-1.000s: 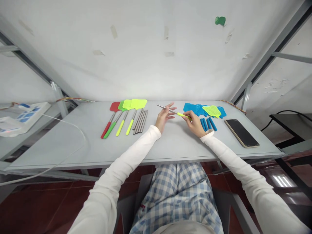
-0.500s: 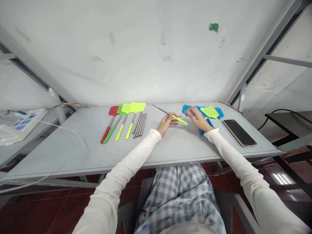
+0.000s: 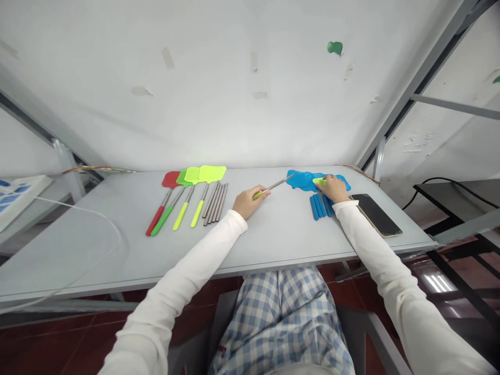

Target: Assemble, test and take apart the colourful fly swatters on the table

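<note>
My left hand (image 3: 250, 201) is closed around the yellow-green handle of a metal rod (image 3: 279, 183). The rod's bare end points right, toward the blue fly swatter heads (image 3: 299, 179) by the wall. My right hand (image 3: 335, 188) grips a yellow-green fly swatter head (image 3: 319, 182) above those blue heads and covers most of it. Just below it lie several blue handles (image 3: 315, 207). On the left side of the table are whole fly swatters: a red one (image 3: 171, 180), a green one (image 3: 162, 220) and two yellow-green ones (image 3: 213, 174). Several loose metal rods (image 3: 215, 203) lie beside them.
A smartphone (image 3: 377, 214) lies near the table's right end, close to my right forearm. A white cable (image 3: 102, 214) curves across the left part of the table (image 3: 273, 245). Behind stands a white wall (image 3: 234, 120), with metal frame posts at both sides.
My right hand has come down and taken hold of the yellow-green swatter head. My left hand has turned the rod, so its bare end now points right instead of left.
</note>
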The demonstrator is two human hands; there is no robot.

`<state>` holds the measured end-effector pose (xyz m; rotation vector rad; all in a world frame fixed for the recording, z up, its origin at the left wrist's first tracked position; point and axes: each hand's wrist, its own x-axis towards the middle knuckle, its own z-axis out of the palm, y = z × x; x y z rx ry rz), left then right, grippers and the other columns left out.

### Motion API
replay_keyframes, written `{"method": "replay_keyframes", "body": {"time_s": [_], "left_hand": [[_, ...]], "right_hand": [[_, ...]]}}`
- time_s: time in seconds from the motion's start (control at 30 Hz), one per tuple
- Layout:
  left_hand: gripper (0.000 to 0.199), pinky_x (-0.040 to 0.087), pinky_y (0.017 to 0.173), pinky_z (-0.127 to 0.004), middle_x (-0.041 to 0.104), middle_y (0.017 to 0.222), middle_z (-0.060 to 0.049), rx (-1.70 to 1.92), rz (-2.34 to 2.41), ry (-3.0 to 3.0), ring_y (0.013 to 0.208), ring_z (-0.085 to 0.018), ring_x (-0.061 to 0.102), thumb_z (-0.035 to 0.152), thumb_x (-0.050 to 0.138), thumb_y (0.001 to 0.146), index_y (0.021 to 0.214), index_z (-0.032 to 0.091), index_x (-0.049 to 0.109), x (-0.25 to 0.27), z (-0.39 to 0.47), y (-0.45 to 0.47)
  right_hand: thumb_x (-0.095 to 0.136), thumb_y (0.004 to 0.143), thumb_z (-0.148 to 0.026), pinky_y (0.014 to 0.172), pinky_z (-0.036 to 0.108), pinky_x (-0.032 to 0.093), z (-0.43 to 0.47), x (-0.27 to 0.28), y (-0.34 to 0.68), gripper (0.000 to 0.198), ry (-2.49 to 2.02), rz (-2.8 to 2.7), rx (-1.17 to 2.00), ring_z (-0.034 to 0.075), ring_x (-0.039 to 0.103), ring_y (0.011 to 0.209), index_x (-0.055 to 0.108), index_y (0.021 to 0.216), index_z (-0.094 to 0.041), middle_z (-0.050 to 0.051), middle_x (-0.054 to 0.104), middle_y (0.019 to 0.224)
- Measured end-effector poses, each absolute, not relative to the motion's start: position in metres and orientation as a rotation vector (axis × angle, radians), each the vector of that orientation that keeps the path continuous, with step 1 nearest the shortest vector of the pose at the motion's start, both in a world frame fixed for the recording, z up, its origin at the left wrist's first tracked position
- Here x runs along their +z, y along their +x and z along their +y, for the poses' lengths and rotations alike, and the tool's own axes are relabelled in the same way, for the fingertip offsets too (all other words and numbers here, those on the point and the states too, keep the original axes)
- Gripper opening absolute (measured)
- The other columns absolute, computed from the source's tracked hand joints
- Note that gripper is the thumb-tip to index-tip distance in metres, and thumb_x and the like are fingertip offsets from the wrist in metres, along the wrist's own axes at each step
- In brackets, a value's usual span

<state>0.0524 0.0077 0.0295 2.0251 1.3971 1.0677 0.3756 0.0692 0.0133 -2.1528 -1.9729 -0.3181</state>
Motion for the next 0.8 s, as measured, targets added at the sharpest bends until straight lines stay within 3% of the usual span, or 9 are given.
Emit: {"method": "replay_keyframes", "body": {"time_s": [0.17,0.33,0.43,0.57,0.63,0.7,0.8], "left_hand": [[0.032,0.039,0.067,-0.023,0.072,0.095,0.002,0.969,1.521,2.332,0.076,-0.014,0.061,0.047,0.052,0.089,0.111,0.034,0.07,0.031,0.006,0.04],[0.038,0.038,0.062,-0.024,0.071,0.082,0.0,0.937,1.61,2.512,0.065,-0.012,0.059,0.052,0.046,0.091,0.117,0.035,0.068,0.03,0.003,0.039],[0.039,0.037,0.06,-0.025,0.068,0.076,-0.001,0.96,1.635,2.555,0.065,-0.013,0.059,0.053,0.044,0.092,0.116,0.035,0.069,0.028,0.002,0.042],[0.039,0.035,0.058,-0.025,0.068,0.076,-0.001,0.951,1.635,2.561,0.065,-0.013,0.059,0.052,0.043,0.092,0.116,0.035,0.069,0.025,0.001,0.045],[0.038,0.035,0.058,-0.025,0.069,0.077,-0.001,0.944,1.634,2.558,0.066,-0.013,0.059,0.051,0.044,0.092,0.116,0.035,0.069,0.024,0.001,0.045],[0.038,0.035,0.058,-0.025,0.069,0.077,-0.001,0.95,1.657,2.546,0.067,-0.013,0.06,0.051,0.044,0.092,0.115,0.034,0.069,0.024,0.002,0.045],[0.037,0.034,0.058,-0.025,0.07,0.08,-0.001,0.981,1.728,2.494,0.072,-0.015,0.062,0.05,0.045,0.092,0.115,0.034,0.069,0.025,0.003,0.044]], "right_hand": [[0.034,0.096,-0.036,0.088,0.041,0.034,0.062,0.026,0.365,0.039,-1.984,-1.895,-0.576,0.025,0.062,0.082,0.066,0.096,-0.012,0.014,0.069,0.079],[0.026,0.098,-0.042,0.093,0.047,0.034,0.053,0.047,0.363,0.045,-1.646,-1.423,-0.62,0.025,0.058,0.09,0.062,0.093,-0.015,0.012,0.064,0.078],[0.026,0.096,-0.052,0.084,0.043,0.043,0.055,0.047,0.362,0.046,-1.435,-1.157,-0.292,0.022,0.058,0.085,0.057,0.09,-0.018,0.008,0.061,0.081],[0.043,0.089,-0.057,0.054,0.029,0.048,0.063,0.029,0.348,0.037,-1.285,-0.836,0.665,0.015,0.056,0.062,0.05,0.076,-0.023,0.0,0.055,0.066],[0.058,0.083,-0.051,0.047,0.027,0.048,0.063,0.02,0.338,0.031,-1.239,-0.781,1.029,0.014,0.056,0.057,0.052,0.073,-0.023,0.0,0.058,0.065],[0.067,0.078,-0.044,0.054,0.028,0.054,0.059,0.016,0.327,0.023,-1.138,-0.841,1.204,0.015,0.062,0.065,0.058,0.077,-0.023,0.002,0.066,0.074],[0.072,0.075,-0.04,0.077,0.031,0.059,0.047,0.019,0.315,0.025,-0.916,-0.969,1.324,0.019,0.067,0.091,0.064,0.09,-0.023,0.004,0.071,0.099]]}}
